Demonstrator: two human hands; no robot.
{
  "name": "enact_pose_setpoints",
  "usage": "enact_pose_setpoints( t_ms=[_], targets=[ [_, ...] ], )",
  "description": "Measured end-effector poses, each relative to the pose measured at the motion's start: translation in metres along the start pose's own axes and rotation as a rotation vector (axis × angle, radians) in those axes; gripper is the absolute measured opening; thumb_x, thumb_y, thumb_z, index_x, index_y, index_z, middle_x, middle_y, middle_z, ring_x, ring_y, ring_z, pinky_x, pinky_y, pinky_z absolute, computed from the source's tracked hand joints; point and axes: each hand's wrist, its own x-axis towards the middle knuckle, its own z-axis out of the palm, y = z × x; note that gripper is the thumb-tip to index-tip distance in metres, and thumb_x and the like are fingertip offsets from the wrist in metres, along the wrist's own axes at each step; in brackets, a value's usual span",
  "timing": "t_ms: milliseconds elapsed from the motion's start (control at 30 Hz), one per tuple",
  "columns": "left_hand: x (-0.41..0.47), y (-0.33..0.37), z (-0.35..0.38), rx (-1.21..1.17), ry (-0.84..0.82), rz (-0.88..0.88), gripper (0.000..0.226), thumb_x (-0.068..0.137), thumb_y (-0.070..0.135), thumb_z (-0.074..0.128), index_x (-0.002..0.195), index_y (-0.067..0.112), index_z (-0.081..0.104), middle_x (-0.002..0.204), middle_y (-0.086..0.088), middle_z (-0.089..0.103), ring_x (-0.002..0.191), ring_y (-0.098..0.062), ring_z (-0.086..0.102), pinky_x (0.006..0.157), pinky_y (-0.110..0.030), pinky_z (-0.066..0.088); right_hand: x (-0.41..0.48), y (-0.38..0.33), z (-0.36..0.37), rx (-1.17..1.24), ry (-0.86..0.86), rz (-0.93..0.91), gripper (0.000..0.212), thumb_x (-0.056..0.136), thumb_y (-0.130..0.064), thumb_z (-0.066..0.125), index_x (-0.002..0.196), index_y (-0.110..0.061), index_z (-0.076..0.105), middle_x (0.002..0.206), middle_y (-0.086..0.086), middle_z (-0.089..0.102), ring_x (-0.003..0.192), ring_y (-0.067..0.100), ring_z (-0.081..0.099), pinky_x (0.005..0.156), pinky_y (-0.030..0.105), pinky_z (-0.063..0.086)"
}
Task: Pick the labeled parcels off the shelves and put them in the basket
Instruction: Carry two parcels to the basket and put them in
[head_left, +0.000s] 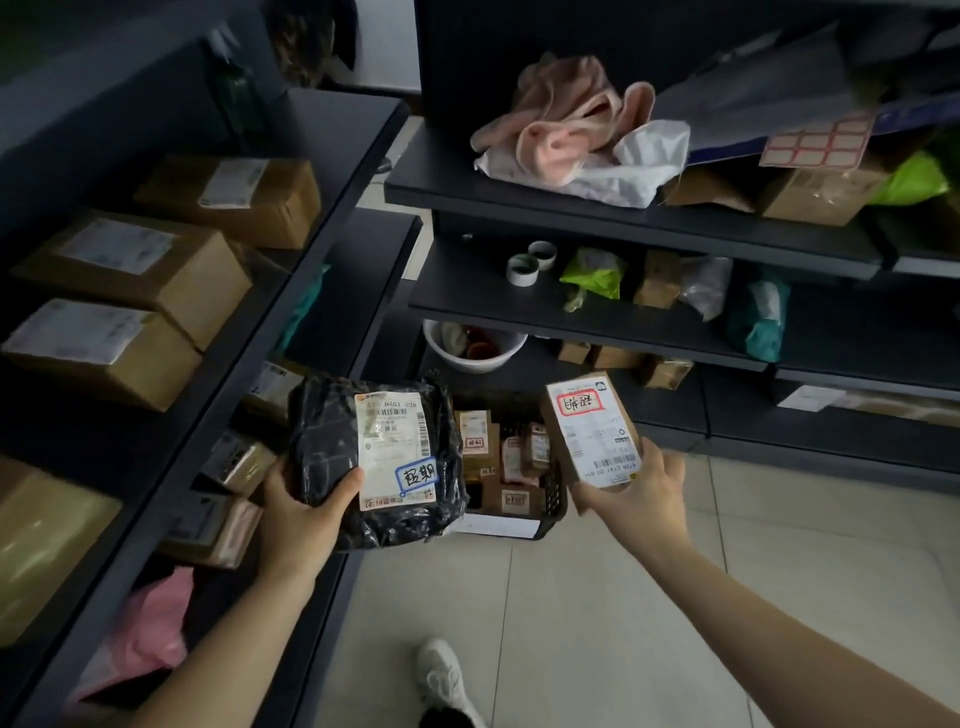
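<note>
Black plastic-wrapped parcel (327, 441): gripped by left hand (304, 512), over left edge of basket (551, 491) | small cardboard parcel (592, 431): gripped by right hand (641, 493), over basket's right edge | basket: labeled boxes (514, 460) inside

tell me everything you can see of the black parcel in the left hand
The black parcel is a soft, crinkled, glossy plastic mailer, roughly rectangular and bulging. A white shipping label with barcodes covers its right part; a blue-bordered sticker with handwritten characters sits at the label's lower end. The left hand grips its lower left corner, thumb on top, holding it face up in the air, in front of the black basket of parcels on the floor.
</note>
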Motion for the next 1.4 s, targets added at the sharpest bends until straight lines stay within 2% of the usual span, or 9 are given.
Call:
enact_pose_setpoints(
  t_ms=[200,500,600,700,800,1000,1133,1300,1400],
  targets=[
    [0.103,-0.021,0.077,0.001,-0.036,0.013,0.075,0.071,0.023,0.080,0.133,0.013,0.039,0.128,-0.009,0.054,0.114,-0.025,0.053,0.090,-0.032,0.041,0.082,0.017,0.069,0.033,-0.023,0.112,0.086,0.066,-0.032,0.082,0.137,-0.017,0.035,0.114,-0.002,0.027,0.092,0.017,0.047,0.077,0.029,0.048],
    [0.209,-0.131,0.203,0.070,-0.041,0.059,0.076,0.069,0.029,0.081,0.132,0.018,0.041,0.122,-0.003,0.056,0.106,-0.019,0.054,0.087,-0.031,0.044,0.208,0.105,0.215,-0.006,-0.149,0.245,0.085,0.065,-0.034,0.083,0.134,-0.014,0.037,0.122,0.007,0.034,0.098,0.023,0.049,0.084,0.035,0.051],
    [0.234,-0.182,0.237,0.085,0.005,0.059,0.075,0.069,0.029,0.081,0.132,0.020,0.040,0.117,-0.001,0.056,0.103,-0.018,0.055,0.086,-0.032,0.045,0.252,0.147,0.268,0.002,-0.200,0.360,0.085,0.065,-0.037,0.082,0.133,-0.011,0.038,0.123,0.010,0.037,0.091,0.023,0.048,0.074,0.032,0.048],
    [0.257,-0.232,0.270,0.057,0.057,0.065,0.076,0.068,0.029,0.082,0.131,0.020,0.041,0.119,-0.001,0.057,0.106,-0.019,0.056,0.091,-0.035,0.046,0.294,0.190,0.318,0.056,-0.196,0.456,0.086,0.066,-0.043,0.080,0.134,-0.009,0.040,0.126,0.014,0.045,0.101,0.028,0.052,0.072,0.030,0.043],
    [0.275,-0.272,0.300,0.025,0.100,0.090,0.076,0.068,0.028,0.081,0.133,0.020,0.041,0.122,-0.002,0.057,0.107,-0.017,0.055,0.096,-0.034,0.044,0.331,0.226,0.364,0.097,-0.175,0.449,0.088,0.061,-0.046,0.081,0.132,-0.008,0.044,0.124,0.015,0.050,0.105,0.031,0.057,0.083,0.036,0.052],
    [0.303,-0.319,0.338,-0.047,0.115,0.133,0.074,0.070,0.029,0.080,0.132,0.022,0.040,0.121,0.002,0.057,0.109,-0.013,0.055,0.096,-0.030,0.042,0.365,0.254,0.420,0.144,-0.194,0.351,0.088,0.067,-0.044,0.080,0.135,-0.007,0.038,0.130,0.015,0.047,0.110,0.030,0.054,0.081,0.030,0.047],
    [0.313,-0.334,0.339,-0.036,0.111,0.148,0.076,0.070,0.032,0.080,0.133,0.023,0.039,0.122,0.003,0.056,0.110,-0.014,0.055,0.097,-0.033,0.043,0.377,0.256,0.440,0.121,-0.214,0.327,0.090,0.070,-0.046,0.078,0.136,-0.005,0.032,0.130,0.018,0.043,0.115,0.034,0.050,0.090,0.039,0.049],
    [0.319,-0.341,0.339,-0.056,0.097,0.168,0.075,0.069,0.033,0.080,0.132,0.026,0.040,0.121,0.004,0.058,0.109,-0.012,0.056,0.097,-0.033,0.044,0.391,0.263,0.459,-0.034,-0.168,0.309,0.089,0.070,-0.045,0.076,0.138,-0.012,0.029,0.139,0.020,0.029,0.127,0.039,0.036,0.100,0.046,0.041],
    [0.316,-0.343,0.339,-0.054,0.100,0.176,0.074,0.069,0.033,0.080,0.131,0.026,0.040,0.121,0.004,0.058,0.108,-0.012,0.056,0.096,-0.033,0.045,0.392,0.267,0.468,-0.100,-0.129,0.259,0.086,0.073,-0.047,0.072,0.137,-0.014,0.025,0.137,0.020,0.027,0.127,0.039,0.035,0.096,0.045,0.039]
  ],
)
